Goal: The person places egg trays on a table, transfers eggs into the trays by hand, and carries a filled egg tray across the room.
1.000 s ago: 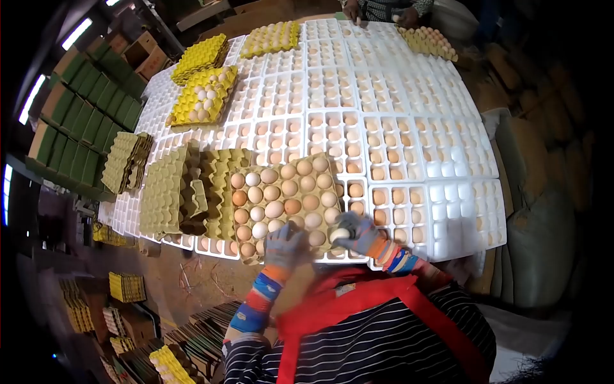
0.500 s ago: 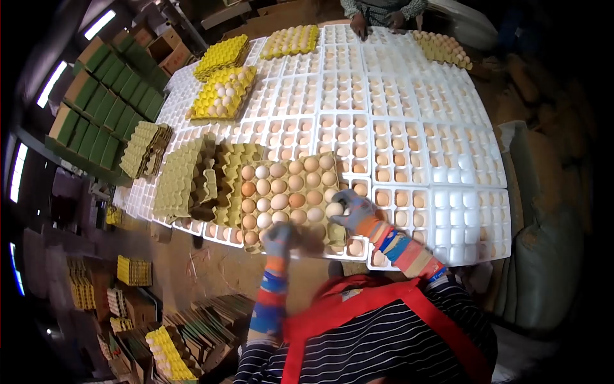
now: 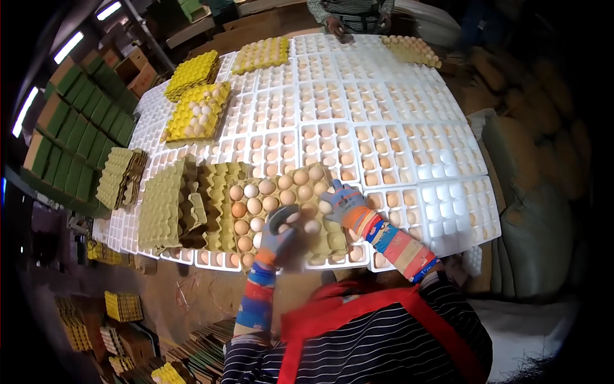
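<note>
A grey cardboard egg tray (image 3: 334,246) filled with brown and pale eggs (image 3: 251,205) lies in front of me, on top of white trays. Over its near middle, my left hand (image 3: 280,235), in a grey glove, has its fingers curled around an egg, partly blurred. At the tray's right side my right hand (image 3: 346,203), also gloved, grips a pale egg (image 3: 325,207) with its fingertips. One pale egg (image 3: 312,226) sits between the hands. Several cells at the near right corner hold no eggs.
White plastic trays (image 3: 384,131) of eggs cover the table. Stacked grey cardboard trays (image 3: 167,208) stand left, with yellow trays (image 3: 192,118) farther back. Opposite me is a co-worker's hand (image 3: 335,26). Green boxes (image 3: 80,105) are piled at left, sacks (image 3: 534,224) at right.
My left hand has moved from the tray's near edge in over the eggs. My right hand stays at the tray's right side. The whole view has shifted as my head turned.
</note>
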Demonstrator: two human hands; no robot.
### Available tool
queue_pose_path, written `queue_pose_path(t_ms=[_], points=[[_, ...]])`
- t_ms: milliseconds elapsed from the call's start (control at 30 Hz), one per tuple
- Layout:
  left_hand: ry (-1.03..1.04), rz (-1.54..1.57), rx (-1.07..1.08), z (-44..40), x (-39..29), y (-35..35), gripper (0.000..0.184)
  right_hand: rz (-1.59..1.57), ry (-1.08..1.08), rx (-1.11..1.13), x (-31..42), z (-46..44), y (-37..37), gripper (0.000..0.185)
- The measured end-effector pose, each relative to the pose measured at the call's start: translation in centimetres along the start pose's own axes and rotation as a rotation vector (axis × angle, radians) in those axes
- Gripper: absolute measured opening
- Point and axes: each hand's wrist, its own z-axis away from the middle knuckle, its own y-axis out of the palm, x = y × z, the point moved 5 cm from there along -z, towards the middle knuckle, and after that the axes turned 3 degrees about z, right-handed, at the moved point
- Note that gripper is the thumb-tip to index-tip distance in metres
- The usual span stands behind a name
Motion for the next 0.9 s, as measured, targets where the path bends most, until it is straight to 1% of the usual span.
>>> queue_pose_path(t_ms=[33, 67, 100, 133, 167, 200, 233, 267, 300, 367, 433, 467, 500, 533, 567, 600, 633, 700, 800, 867, 900], points=[[-0.006, -0.147, 0.05, -1.2, -0.9, 0.4, 0.027, -0.317, 0.008, -0.034, 0.4, 0.0, 0.5, 0.046], [0.156, -0.714, 0.059, -2.5, -0.2, 1.4, 0.029, -0.625, 0.039, -0.091, 0.5, 0.3, 1.9, 0.045], [0.208, -0.944, 0.095, -3.8, 0.3, 2.4, 0.028, -0.919, 0.082, -0.178, -0.4, 1.1, 3.4, 0.045], [0.14, -1.029, 0.309, -5.2, -0.8, 3.3, 0.025, -1.208, 0.117, -0.29, -1.8, 2.2, 4.7, 0.045], [0.156, -1.041, 0.379, -6.3, 0.9, 3.8, 0.023, -1.493, 0.126, -0.427, -4.0, 3.5, 4.9, 0.044], [0.172, -1.049, 0.449, -7.2, 2.7, 4.4, 0.021, -1.303, 0.273, -0.382, -5.0, 6.2, 2.1, 0.049], [0.146, -1.127, 0.573, -8.0, 2.0, 4.6, 0.02, -1.354, 0.395, -0.366, -5.8, 8.3, 1.9, 0.049], [0.083, -1.175, 0.72, -8.1, -1.0, 5.3, 0.02, -1.407, 0.518, -0.354, -6.5, 10.4, 1.7, 0.05], [0.139, -1.229, 0.692, -8.3, 0.6, 5.6, 0.025, -1.125, 0.488, -0.452, -8.3, 12.5, -0.1, 0.046], [0.205, -1.445, 0.757, -8.0, 3.2, 6.4, 0.031, -1.592, 0.485, -0.602, -13.0, 15.3, 2.1, 0.037], [0.141, -1.381, 0.682, -8.6, 1.6, 6.6, 0.034, -1.365, 0.665, -0.734, -18.4, 18.3, 1.8, 0.027], [0.073, -1.366, 0.638, -8.2, 1.1, 5.6, 0.035, -0.917, 0.65, -0.938, -23.7, 19.1, 4.6, 0.019], [0.05, -1.221, 0.56, -7.7, 0.5, 4.9, 0.036, -0.963, 0.482, -0.943, -24.8, 19.5, 1.6, 0.019], [0.013, -1.09, 0.461, -7.5, -0.2, 4.2, 0.037, -0.568, 0.568, -0.919, -28.5, 19.2, 2.4, 0.019], [-0.024, -0.971, 0.345, -7.0, -0.5, 3.2, 0.038, -0.608, 0.659, -0.908, -30.3, 18.9, 2.1, 0.034], [0.015, -0.985, 0.238, -6.2, -0.3, 2.8, 0.039, -0.636, 0.746, -0.886, -32.0, 18.6, 1.3, 0.05], [0.065, -1.002, 0.138, -5.3, 0.2, 2.6, 0.04, -0.267, 0.824, -0.753, -34.3, 17.4, 1.7, 0.052], [-0.065, -1.077, 0.09, -4.1, 0.8, 3.1, 0.041, 0.115, 0.703, -0.539, -36.8, 15.0, 1.7, 0.056], [-0.319, -1.059, 0.009, -3.6, -0.9, 3.4, 0.043, -0.025, 0.699, -0.464, -38.9, 13.6, 0.9, 0.041], [-0.33, -1.074, -0.053, -3.5, -1.0, 3.4, 0.043, -0.071, 0.658, -0.458, -40.2, 12.3, 0.8, 0.032], [-0.333, -1.077, -0.08, -3.4, -0.8, 3.4, 0.043, 0.055, 0.586, -0.505, -40.2, 11.2, 0.6, 0.031]])
